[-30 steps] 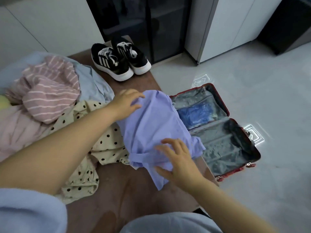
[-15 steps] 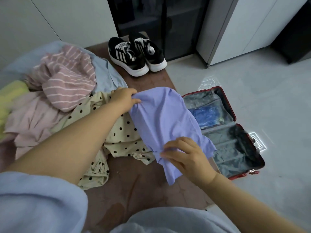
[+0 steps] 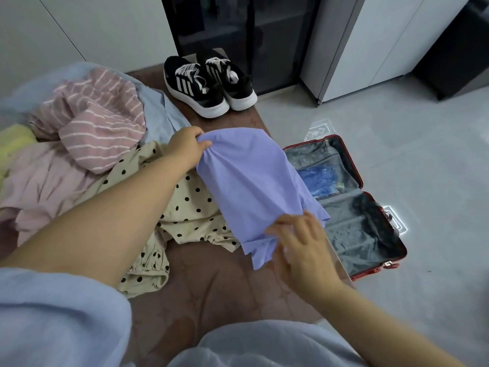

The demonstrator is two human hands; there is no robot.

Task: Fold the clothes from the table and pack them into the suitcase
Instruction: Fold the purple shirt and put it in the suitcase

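A lilac garment [image 3: 248, 181] hangs stretched between my two hands over the right edge of the brown table [image 3: 211, 295]. My left hand [image 3: 186, 147] grips its far end in a bunch. My right hand [image 3: 301, 247] pinches its near end, with loose flaps dangling beside the fingers. Under it lies a cream polka-dot garment [image 3: 185, 207]. The open red suitcase [image 3: 357, 165] sits on the floor just right of the table, grey-lined, with a blue packet [image 3: 320, 178] in its far half.
More clothes are heaped on the table's left: a pink striped piece [image 3: 98, 123], a pale pink one [image 3: 45, 186], light blue fabric [image 3: 156, 112], something yellow [image 3: 13, 139]. Black sneakers [image 3: 209, 83] stand at the table's far end. Grey tiled floor [image 3: 397, 102] lies right.
Both hands went from lying flat on the lilac garment to gripping its ends, and they lifted it off the table. The view has moved in closer.
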